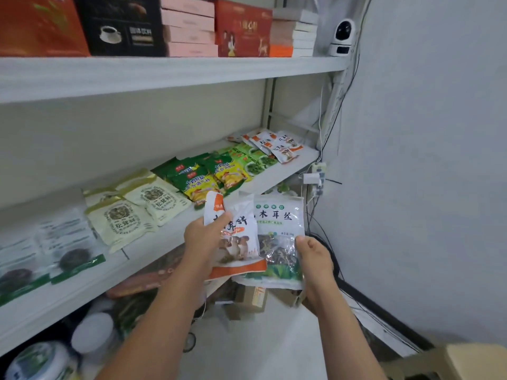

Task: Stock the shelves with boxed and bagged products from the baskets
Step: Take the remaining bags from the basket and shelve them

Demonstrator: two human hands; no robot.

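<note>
Bags (282, 215) in hands (201, 237), before shelf (142, 253) edge

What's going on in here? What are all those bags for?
A person is stocking a shelf with bagged food. The left hand holds a white-and-orange mushroom bag. The right hand holds a white-and-green bag of dark shreds. Both bags are in front of the middle shelf, where cream bags and green bags lie in rows. Boxes stand on the shelf above.
</note>
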